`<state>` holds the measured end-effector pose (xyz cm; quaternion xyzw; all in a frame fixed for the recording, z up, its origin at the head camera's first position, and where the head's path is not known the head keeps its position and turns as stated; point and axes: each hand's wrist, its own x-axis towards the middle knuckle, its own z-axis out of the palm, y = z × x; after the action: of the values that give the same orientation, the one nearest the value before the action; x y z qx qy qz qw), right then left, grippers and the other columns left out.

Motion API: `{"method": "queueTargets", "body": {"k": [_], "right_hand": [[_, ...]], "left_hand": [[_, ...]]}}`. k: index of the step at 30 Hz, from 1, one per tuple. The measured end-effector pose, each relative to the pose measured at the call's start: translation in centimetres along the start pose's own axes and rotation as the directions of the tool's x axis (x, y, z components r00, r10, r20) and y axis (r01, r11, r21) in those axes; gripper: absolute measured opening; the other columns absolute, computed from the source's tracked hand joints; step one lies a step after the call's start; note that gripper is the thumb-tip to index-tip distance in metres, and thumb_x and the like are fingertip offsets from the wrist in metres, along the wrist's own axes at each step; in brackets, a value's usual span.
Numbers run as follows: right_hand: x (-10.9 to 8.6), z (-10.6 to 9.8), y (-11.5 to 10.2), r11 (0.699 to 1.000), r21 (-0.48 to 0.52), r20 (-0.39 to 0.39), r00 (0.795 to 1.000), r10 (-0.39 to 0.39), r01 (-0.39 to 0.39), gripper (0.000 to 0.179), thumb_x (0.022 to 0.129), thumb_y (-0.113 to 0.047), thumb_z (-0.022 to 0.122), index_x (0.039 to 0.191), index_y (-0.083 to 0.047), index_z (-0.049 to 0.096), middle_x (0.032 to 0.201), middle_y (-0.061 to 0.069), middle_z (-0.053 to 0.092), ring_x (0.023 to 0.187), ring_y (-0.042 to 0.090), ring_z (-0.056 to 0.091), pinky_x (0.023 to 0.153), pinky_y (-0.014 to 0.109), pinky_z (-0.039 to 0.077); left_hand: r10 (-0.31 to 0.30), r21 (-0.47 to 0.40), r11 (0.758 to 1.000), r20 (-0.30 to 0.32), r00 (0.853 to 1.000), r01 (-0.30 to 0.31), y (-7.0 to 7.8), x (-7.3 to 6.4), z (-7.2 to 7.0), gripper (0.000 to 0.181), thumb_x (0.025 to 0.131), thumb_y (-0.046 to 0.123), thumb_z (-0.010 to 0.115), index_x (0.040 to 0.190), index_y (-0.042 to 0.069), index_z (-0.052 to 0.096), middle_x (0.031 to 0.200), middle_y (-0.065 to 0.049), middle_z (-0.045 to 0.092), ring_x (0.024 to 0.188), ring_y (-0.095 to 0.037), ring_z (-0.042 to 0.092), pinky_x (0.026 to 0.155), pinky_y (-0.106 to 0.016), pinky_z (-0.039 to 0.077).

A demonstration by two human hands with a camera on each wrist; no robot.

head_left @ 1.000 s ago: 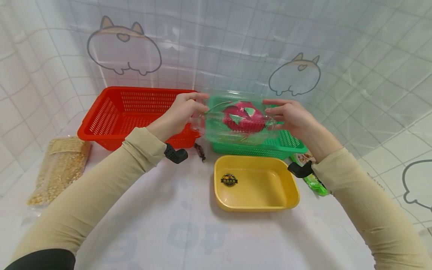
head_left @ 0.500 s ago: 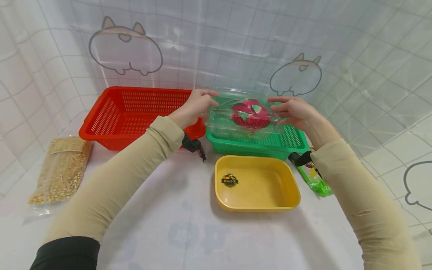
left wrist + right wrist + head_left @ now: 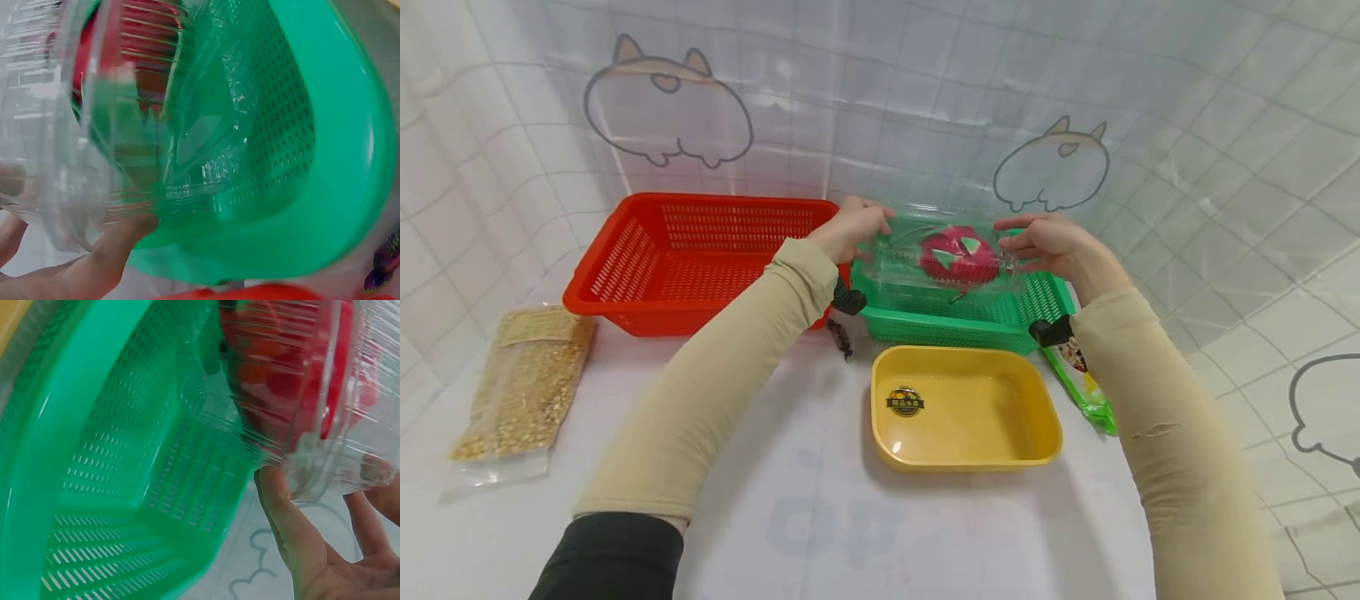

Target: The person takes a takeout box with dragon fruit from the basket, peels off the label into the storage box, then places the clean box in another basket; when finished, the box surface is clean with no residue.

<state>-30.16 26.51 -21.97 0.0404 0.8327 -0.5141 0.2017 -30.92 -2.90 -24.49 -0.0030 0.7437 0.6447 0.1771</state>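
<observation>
A clear plastic clamshell box (image 3: 901, 265) with ribbed walls spans both hands over the green basket (image 3: 940, 331). Through its wall shows a pink-red and green item (image 3: 964, 257), whose kind I cannot tell. My left hand (image 3: 852, 228) grips the box's left end; in the left wrist view its thumb or fingertip (image 3: 134, 228) presses the lower edge. My right hand (image 3: 1054, 247) holds the right end, and fingers (image 3: 297, 528) come up against the rim in the right wrist view. The box's lower part overlaps the basket's inside there.
A red basket (image 3: 632, 310) stands left of the green one, with a dark wrinkled piece (image 3: 841, 340) in front. Nearer sits a yellow tub (image 3: 966, 463). A bag of yellow grains (image 3: 527, 379) lies far left, a green packet (image 3: 1086, 387) at right.
Both hands hold the box throughout. It has shifted right over the green basket, away from the red basket, with the left hand moving right along with it.
</observation>
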Motion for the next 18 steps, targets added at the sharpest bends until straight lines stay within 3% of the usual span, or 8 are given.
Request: {"method": "queueTargets", "body": {"k": [4, 6, 13, 18], "right_hand": [[0.7, -0.2, 0.4, 1.000, -0.014, 0.000, 1.000, -0.001, 0.001, 0.052, 0.105, -0.012, 0.048, 0.155, -0.015, 0.037, 0.151, 0.009, 0.043, 0.114, 0.019, 0.058, 0.109, 0.043, 0.044], [1.0, -0.3, 0.7, 1.000, -0.005, -0.001, 1.000, 0.005, -0.005, 0.052, 0.104, -0.010, 0.048, 0.155, -0.014, 0.037, 0.147, 0.010, 0.045, 0.111, 0.018, 0.058, 0.109, 0.044, 0.044], [1.9, -0.3, 1.7, 0.998, 0.046, 0.015, 0.999, 0.036, -0.037, 0.052, 0.105, -0.002, 0.043, 0.155, -0.010, 0.034, 0.155, 0.017, 0.037, 0.132, 0.030, 0.047, 0.114, 0.050, 0.038], [2.4, -0.5, 2.8, 0.997, 0.055, 0.025, 0.999, 0.045, -0.046, 0.053, 0.104, 0.000, 0.043, 0.155, -0.008, 0.034, 0.156, 0.021, 0.034, 0.121, 0.029, 0.055, 0.112, 0.051, 0.040]], "left_hand": [[-0.013, 0.011, 1.000, 0.003, 1.000, 0.013, -0.3, 0.5, 0.4, 0.050, 0.099, -0.002, 0.042, 0.147, 0.011, 0.050, 0.160, -0.003, 0.033, 0.148, -0.022, 0.027, 0.100, -0.044, 0.041], [-0.011, 0.006, 1.000, -0.002, 1.000, 0.011, -0.4, 0.8, 0.7, 0.050, 0.098, -0.003, 0.042, 0.146, 0.009, 0.051, 0.160, -0.003, 0.034, 0.150, -0.022, 0.024, 0.106, -0.046, 0.042], [-0.082, -0.008, 0.997, -0.022, 0.996, 0.082, -0.9, 2.3, 1.4, 0.051, 0.099, 0.000, 0.043, 0.148, 0.013, 0.050, 0.162, -0.005, 0.031, 0.151, -0.030, 0.021, 0.112, -0.058, 0.038], [-0.133, 0.005, 0.991, -0.019, 0.991, 0.133, -0.9, 2.9, 1.8, 0.051, 0.101, 0.001, 0.046, 0.149, 0.017, 0.048, 0.164, -0.001, 0.028, 0.152, -0.030, 0.020, 0.112, -0.059, 0.037]]}}
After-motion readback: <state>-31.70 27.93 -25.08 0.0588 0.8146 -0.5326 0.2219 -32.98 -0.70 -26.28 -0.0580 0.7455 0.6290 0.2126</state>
